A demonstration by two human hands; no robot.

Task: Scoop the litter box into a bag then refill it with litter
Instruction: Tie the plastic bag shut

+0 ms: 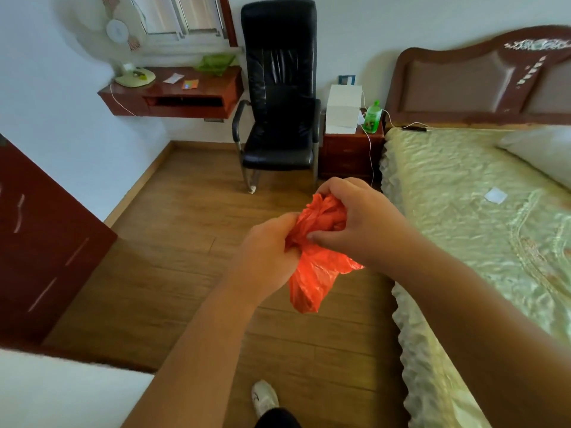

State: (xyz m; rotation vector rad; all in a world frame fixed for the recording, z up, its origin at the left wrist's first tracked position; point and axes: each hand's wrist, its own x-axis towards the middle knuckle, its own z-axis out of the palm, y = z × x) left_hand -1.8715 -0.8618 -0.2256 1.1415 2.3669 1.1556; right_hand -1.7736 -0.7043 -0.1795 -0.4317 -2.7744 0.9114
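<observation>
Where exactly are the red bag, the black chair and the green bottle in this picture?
red bag [312, 273]: head view, on the crumpled plastic hanging below both hands.
black chair [278, 88]: head view, on the middle of its backrest.
green bottle [372, 118]: head view, on the bottle's body, atop the nightstand.

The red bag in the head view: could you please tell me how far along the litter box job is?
Nothing looks done yet. In hand: the left hand and right hand both grip the crumpled red bag above the wooden floor, apparently working it open. Left: all scooping and refilling; no litter box, scoop or litter is in view.
</observation>
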